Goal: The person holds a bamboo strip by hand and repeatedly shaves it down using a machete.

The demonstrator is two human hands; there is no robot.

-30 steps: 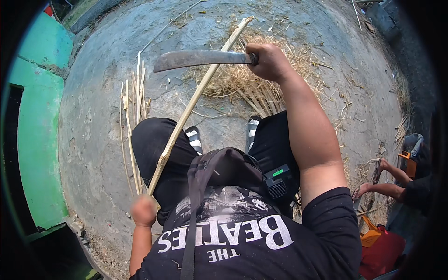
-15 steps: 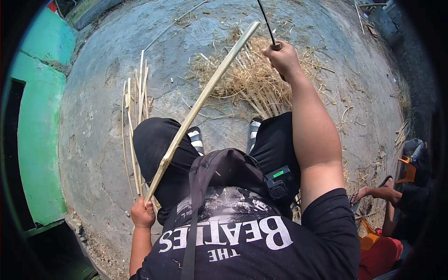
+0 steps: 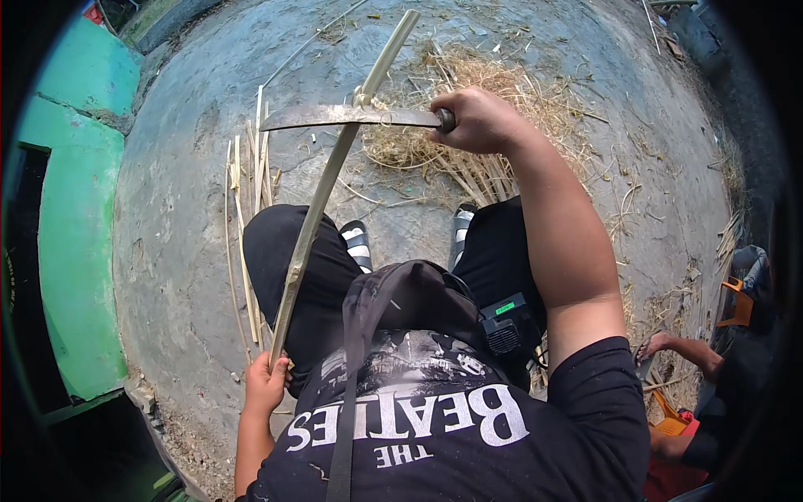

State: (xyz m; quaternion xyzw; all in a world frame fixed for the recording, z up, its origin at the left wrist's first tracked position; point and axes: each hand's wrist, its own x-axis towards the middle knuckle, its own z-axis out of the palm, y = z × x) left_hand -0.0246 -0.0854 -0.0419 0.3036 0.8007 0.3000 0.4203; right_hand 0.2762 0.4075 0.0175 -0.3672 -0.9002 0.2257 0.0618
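Observation:
My left hand (image 3: 266, 385) is closed round the near end of a long pale bamboo strip (image 3: 314, 219), which slants up and away past my left knee. In my right hand (image 3: 477, 121) is the dark handle of a machete (image 3: 318, 116). Its long blade points left and lies across the strip's upper part. Pale curled shavings (image 3: 368, 100) bunch up at the far edge of the blade, where it meets the strip. The far end of the strip sticks out beyond the blade.
A heap of tan shavings (image 3: 502, 79) lies on the concrete ground past my feet. Several split strips (image 3: 251, 171) lie to the left of my left knee. A green wall (image 3: 79, 251) stands at far left. At the right edge, another person's leg (image 3: 682, 345) shows near an orange chair (image 3: 736, 303).
My right hand has come down and left, and the machete has swung from pointing away to lying across the bamboo strip. Shavings now curl at the blade. The strip stands a little steeper.

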